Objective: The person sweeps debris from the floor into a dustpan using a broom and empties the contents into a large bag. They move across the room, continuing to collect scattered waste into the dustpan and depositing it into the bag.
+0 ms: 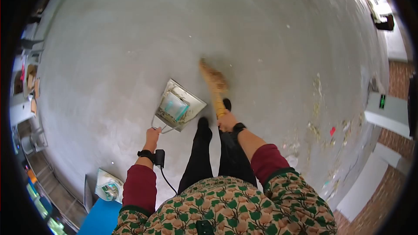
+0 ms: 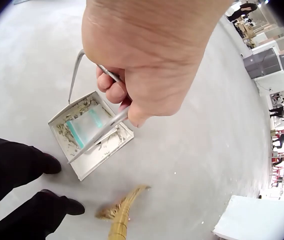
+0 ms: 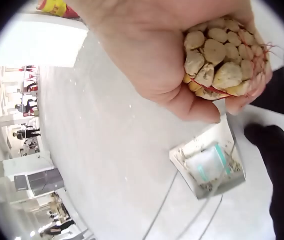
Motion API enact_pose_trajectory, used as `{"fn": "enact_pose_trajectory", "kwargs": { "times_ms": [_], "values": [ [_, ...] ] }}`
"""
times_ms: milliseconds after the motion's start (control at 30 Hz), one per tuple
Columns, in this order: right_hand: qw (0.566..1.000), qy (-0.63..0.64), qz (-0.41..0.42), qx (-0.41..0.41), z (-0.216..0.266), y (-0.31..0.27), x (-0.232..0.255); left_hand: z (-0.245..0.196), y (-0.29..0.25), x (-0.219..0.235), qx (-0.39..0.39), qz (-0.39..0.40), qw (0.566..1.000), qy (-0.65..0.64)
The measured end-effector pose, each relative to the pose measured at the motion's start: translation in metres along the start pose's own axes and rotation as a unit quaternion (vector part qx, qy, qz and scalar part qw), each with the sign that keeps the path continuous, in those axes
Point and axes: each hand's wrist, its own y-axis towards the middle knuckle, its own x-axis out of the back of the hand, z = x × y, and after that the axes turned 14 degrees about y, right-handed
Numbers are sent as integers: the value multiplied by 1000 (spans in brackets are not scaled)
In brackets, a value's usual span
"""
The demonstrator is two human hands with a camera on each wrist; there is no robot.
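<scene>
My left hand (image 1: pixel 152 136) grips the bent metal handle (image 2: pixel 102 132) of a dustpan (image 1: pixel 197 102). In the pan lie a clear plastic bag (image 2: pixel 86 128) with teal stripes and dry plant scraps. My right hand (image 1: pixel 226 121) holds a straw broom (image 1: pixel 215 82) by its bundled stalk end; the cut stalk ends (image 3: pixel 214 52) show bound with red thread in the right wrist view. The broom head, blurred in the head view, is over the floor to the right of the pan, in front of my right foot.
Scattered scraps (image 1: pixel 315 128) and a small red piece (image 1: pixel 332 131) lie on the grey floor to the right. My shoes (image 1: pixel 203 122) stand just behind the pan and broom. At lower left are a blue surface (image 1: pixel 101 217) and another litter-filled container (image 1: pixel 109 186).
</scene>
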Motion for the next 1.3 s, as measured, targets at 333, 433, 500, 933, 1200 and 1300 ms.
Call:
{"fn": "enact_pose_trajectory", "kwargs": {
  "times_ms": [333,433,500,933,1200,1300],
  "values": [
    [997,72,-17,11,47,-155,65,-63,-11,11,-104,-47,992,-55],
    [985,102,-123,73,49,-152,121,-76,-13,13,-44,-12,996,-75],
    [967,149,-172,115,51,-137,155,-73,-15,13,-57,14,996,-64],
    [976,209,19,53,-80,-252,57,-59,-117,57,-141,-18,987,68],
    [975,187,-48,107,-37,-207,93,-55,-98,66,-157,-11,987,32],
    [982,123,-59,130,-44,-152,54,-60,-98,69,-148,-14,988,44]
  ]
}}
